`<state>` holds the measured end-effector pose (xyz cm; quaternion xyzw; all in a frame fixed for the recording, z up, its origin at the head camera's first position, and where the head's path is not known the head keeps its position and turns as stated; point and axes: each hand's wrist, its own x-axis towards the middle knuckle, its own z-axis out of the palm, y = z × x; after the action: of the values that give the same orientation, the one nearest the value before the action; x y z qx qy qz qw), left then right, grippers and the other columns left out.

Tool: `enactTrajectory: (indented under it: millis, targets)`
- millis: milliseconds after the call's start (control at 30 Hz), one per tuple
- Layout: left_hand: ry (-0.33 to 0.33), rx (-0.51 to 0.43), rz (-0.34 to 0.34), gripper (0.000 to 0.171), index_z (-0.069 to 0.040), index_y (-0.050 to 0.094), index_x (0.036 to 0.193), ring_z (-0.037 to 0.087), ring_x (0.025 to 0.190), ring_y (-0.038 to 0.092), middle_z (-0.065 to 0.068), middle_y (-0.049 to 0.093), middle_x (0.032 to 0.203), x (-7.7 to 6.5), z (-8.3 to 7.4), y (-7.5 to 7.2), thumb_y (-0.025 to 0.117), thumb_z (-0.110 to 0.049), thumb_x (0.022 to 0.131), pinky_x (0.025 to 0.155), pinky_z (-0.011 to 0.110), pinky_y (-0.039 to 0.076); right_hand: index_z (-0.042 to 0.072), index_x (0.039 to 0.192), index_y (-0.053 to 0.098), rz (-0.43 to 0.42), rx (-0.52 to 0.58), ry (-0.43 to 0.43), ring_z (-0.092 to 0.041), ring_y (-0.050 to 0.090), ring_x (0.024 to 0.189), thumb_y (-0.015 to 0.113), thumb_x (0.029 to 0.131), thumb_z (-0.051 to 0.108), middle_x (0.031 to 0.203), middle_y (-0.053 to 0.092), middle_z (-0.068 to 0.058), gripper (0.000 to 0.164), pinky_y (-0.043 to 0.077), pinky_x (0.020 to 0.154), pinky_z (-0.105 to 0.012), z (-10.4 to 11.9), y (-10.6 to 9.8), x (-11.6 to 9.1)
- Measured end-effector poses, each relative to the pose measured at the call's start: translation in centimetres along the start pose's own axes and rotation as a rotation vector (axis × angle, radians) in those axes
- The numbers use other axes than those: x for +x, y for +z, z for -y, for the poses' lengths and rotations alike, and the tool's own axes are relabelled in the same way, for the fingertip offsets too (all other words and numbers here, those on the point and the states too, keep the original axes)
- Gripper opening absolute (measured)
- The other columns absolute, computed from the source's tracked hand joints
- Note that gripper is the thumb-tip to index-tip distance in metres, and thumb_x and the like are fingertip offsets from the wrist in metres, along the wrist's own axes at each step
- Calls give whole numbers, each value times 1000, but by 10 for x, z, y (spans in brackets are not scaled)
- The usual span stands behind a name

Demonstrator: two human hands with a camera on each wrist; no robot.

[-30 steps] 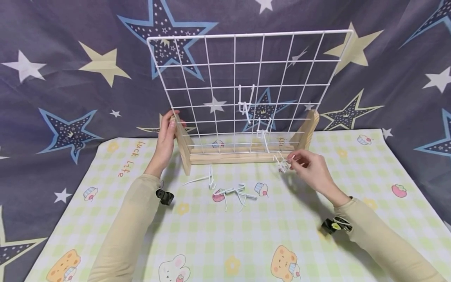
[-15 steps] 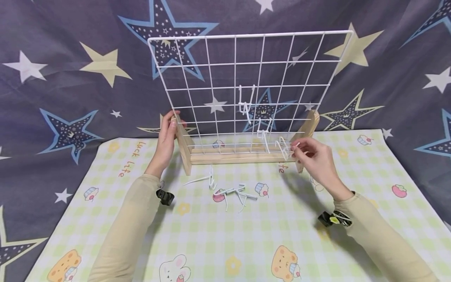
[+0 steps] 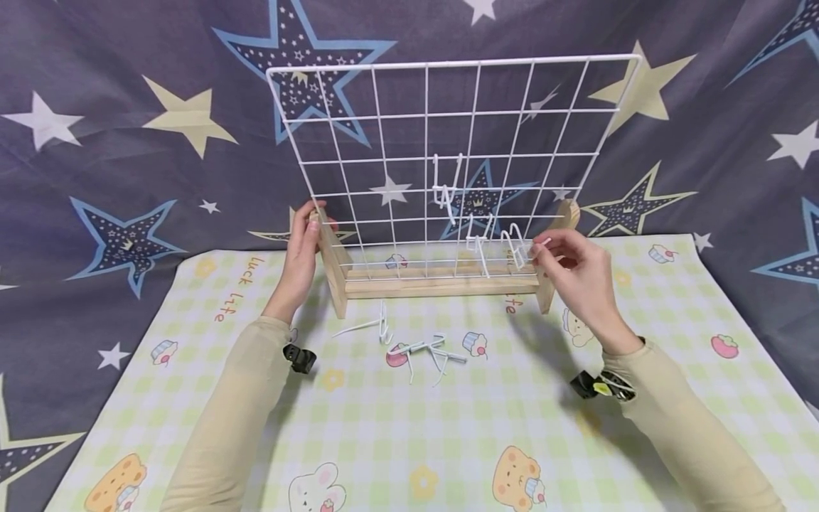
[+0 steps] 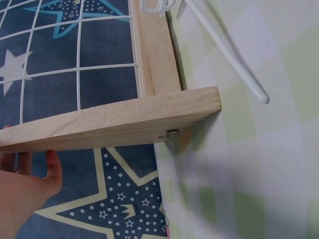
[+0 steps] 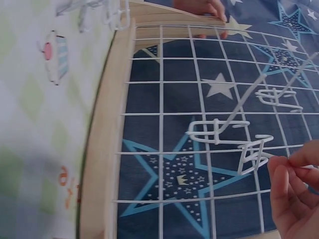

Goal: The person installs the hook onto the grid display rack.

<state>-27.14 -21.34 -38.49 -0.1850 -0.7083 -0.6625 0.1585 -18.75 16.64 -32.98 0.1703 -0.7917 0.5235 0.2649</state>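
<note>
My left hand point(image 3: 302, 249) grips the left wooden side piece point(image 3: 332, 267) of a stand that holds up a white wire grid panel point(image 3: 453, 65). Thumb and fingers of my right hand point(image 3: 579, 284) pinch the stem of a white wire hook point(image 3: 514, 246), close to the grid's lower right. Its bent back part faces the wires; whether it touches them I cannot tell. Two similar hooks hang on the grid, an upper hook point(image 3: 444, 193) and a lower hook point(image 3: 477, 245), nearest the held one. In the left wrist view, fingers point(image 4: 54, 172) show below the side piece.
Several loose white hooks point(image 3: 427, 347) lie on the checked tablecloth point(image 3: 384, 427) before the stand, one single hook point(image 3: 382, 326) to their left. A star-patterned curtain point(image 3: 160, 43) hangs behind. The right wooden side piece point(image 3: 563, 224) stands behind my right hand.
My right hand has lifted the held hook from near the tabletop, up and slightly right, to the grid's lower right. The left hand and the hanging hooks have stayed put.
</note>
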Motion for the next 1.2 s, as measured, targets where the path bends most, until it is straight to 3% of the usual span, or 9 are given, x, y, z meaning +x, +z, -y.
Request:
enactTrajectory:
  millis: [233,467,633,700,967,1200]
  targets:
    - [8,-11,2,41,-6,39,139,35,111,50,14,52,112,0,1,0,32,-30,106,87,35,43,-16,92,63,-54,48,-27,-4,62,63,59,85,-17,78,64,-29,8,46,53,-12,-4,-2,7]
    - [9,-11,1,42,-5,38,140,35,111,50,14,53,112,-1,0,1,32,-29,106,88,35,43,-11,93,66,-113,73,-45,-8,64,65,63,86,-10,81,69,-14,7,46,52,-13,-22,-6,17]
    - [9,-19,0,41,-6,39,139,29,108,52,24,50,114,0,0,1,32,-29,106,86,35,44,-11,93,66,-134,68,-87,-8,64,66,64,87,-7,79,69,-9,8,47,56,-14,-18,-9,23]
    - [8,-19,-3,40,-7,40,139,28,108,53,25,50,115,0,0,0,32,-29,106,86,35,45,-10,94,66,-141,58,-109,-8,64,66,64,87,-5,80,69,-13,9,48,56,-15,-16,-11,26]
    - [5,-17,-7,40,-6,39,139,36,110,50,13,53,111,0,-1,0,32,-29,106,88,37,43,-10,93,67,-213,16,-146,-6,63,66,64,87,-3,80,68,-10,9,45,55,-14,-7,-14,38]
    - [-2,-27,-6,39,-6,40,139,30,108,52,24,49,113,1,-1,1,31,-26,107,89,36,43,-11,92,67,-261,3,-159,-6,62,64,63,87,-4,77,68,-3,9,45,56,-13,6,-16,49]
